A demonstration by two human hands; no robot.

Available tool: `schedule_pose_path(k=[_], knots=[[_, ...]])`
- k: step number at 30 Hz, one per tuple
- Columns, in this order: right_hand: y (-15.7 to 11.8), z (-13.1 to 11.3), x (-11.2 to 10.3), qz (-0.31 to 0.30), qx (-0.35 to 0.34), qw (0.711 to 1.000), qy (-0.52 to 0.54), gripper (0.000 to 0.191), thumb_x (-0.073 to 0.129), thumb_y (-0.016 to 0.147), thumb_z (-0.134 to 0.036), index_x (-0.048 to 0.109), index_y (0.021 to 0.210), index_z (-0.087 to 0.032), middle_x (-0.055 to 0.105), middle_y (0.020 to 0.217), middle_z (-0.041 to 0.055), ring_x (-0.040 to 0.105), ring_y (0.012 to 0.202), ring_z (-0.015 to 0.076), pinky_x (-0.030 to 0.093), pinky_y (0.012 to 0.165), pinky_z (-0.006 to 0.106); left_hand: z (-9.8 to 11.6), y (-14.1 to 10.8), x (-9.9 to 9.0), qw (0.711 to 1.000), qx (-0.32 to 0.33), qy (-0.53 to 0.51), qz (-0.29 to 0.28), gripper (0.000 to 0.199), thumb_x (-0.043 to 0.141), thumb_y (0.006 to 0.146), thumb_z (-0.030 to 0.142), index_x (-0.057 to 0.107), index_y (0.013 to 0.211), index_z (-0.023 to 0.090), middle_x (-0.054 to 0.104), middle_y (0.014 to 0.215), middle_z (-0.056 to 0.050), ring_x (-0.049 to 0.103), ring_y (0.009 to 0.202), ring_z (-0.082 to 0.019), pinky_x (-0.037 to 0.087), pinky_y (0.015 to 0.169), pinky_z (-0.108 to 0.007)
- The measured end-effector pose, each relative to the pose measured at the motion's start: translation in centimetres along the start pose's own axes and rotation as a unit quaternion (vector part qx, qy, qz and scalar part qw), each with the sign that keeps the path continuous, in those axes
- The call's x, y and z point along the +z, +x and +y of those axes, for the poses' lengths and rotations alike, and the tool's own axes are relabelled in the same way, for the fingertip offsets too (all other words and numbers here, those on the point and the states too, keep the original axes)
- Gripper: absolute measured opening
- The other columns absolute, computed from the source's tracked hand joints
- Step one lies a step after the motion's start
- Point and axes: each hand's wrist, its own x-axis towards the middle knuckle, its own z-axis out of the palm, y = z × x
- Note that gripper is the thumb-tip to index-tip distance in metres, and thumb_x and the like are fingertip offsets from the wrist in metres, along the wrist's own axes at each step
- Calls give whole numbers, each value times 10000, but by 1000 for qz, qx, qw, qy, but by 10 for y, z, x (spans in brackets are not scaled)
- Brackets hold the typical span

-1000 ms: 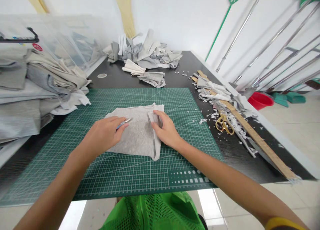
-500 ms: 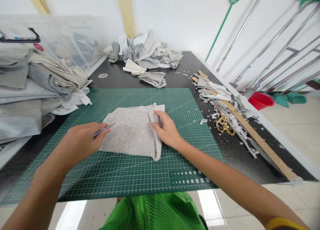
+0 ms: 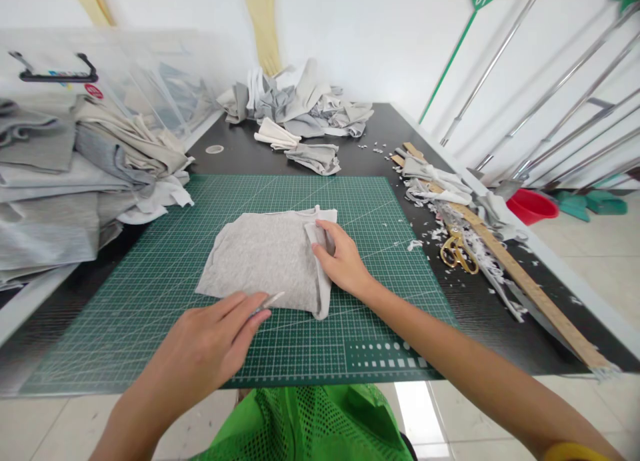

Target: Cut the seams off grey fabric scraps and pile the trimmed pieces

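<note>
Naming the left hand (image 3: 207, 357) first: how was it posed?

It lay low over the near part of the mat, wrist down, fingers together and clenched around one small craft knife (image 3: 267, 303). The grasp was firm, and the blade pointed up and to the right, over the lower edge of the cloth.

And the right hand (image 3: 345, 264)?

It was open, not gripping, with the palm down and the fingers (image 3: 325, 237) resting on a folded edge at the right side of the cloth.

Where was that cloth?

One gray jersey piece (image 3: 260, 257) lay flat near the middle of a green cutting mat (image 3: 125, 327), which sat on a black tabletop (image 3: 400, 124).

What else was counted?

One pair of gold scissors (image 3: 457, 253) and one wooden ruler (image 3: 535, 294) lay to the right of the mat among pale fabric scraps (image 3: 440, 187). Two larger heaps of gray and cream garments also appeared: one at left (image 3: 75, 174) and one beyond the mat (image 3: 295, 107). One red basin (image 3: 531, 206) stood on the floor at right.
</note>
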Motion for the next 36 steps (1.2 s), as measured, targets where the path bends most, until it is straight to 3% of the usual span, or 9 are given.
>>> schedule_pose_path(k=[5, 11, 14, 18, 22, 29, 33, 36], knots=[[0, 1, 0, 6, -5, 1000, 0, 424, 556, 833, -195, 527, 1256, -202, 576, 1310, 104, 530, 1232, 228, 388, 1088, 457, 16, 19, 5, 1000, -4, -8, 25, 321, 445, 997, 339, 518, 1265, 179, 675, 980, -67, 643, 718, -198, 523, 601, -353], [-1, 0, -1, -3, -4, 1000, -2, 425, 538, 839, -188, 518, 1264, -181, 569, 1315, 109, 523, 1236, 228, 389, 1091, 445, 14, 43, 8, 1000, 3, -18, 2, 265, 406, 1010, 296, 570, 1183, 179, 653, 900, -51, 628, 715, -188, 491, 606, -324], [-1, -1, -1, -2, -5, 1000, -2, 429, 535, 837, -184, 515, 1266, -188, 570, 1312, 105, 522, 1238, 228, 392, 1089, 446, 11, 52, 7, 1000, -12, -6, 22, 289, 407, 1009, 316, 571, 1195, 167, 651, 859, -49, 627, 704, -191, 486, 625, -329], [-1, 0, -1, -2, -2, 1000, -1, 432, 534, 837, -188, 514, 1268, -200, 569, 1317, 95, 519, 1244, 229, 390, 1093, 454, -4, 60, 7, 996, -64, 56, 37, 370, 421, 997, 379, 559, 1240, 137, 673, 924, -88, 655, 791, -235, 499, 683, -359], [-1, 0, -2, -7, 5, 1000, 0, 434, 536, 841, -200, 514, 1275, -190, 562, 1330, 101, 514, 1250, 231, 387, 1096, 457, -35, 64, 5, 989, -95, 111, 17, 362, 431, 981, 386, 599, 1185, 139, 695, 960, -113, 667, 838, -278, 510, 701, -389], [-1, 1, -1, -7, 7, 1000, 7, 438, 539, 841, -202, 512, 1278, -212, 561, 1331, 85, 509, 1258, 236, 390, 1092, 466, -70, 54, -6, 984, -102, 135, 56, 318, 444, 971, 366, 642, 1099, 153, 713, 1010, -127, 683, 879, -308, 526, 735, -429], [-1, 2, -1, -6, 6, 1000, 9, 440, 541, 839, -199, 511, 1278, -218, 562, 1328, 83, 512, 1253, 236, 389, 1093, 468, -81, 33, -7, 982, -122, 138, 29, 342, 450, 965, 399, 617, 1118, 142, 701, 1044, -112, 672, 902, -327, 538, 739, -454], [-1, 1, -1, -7, 6, 1000, 8, 437, 540, 842, -200, 514, 1278, -214, 559, 1330, 87, 516, 1247, 237, 397, 1087, 462, -87, 13, -8, 985, -134, 95, 54, 275, 485, 941, 373, 632, 1088, 193, 705, 999, -57, 669, 890, -327, 541, 732, -476]])
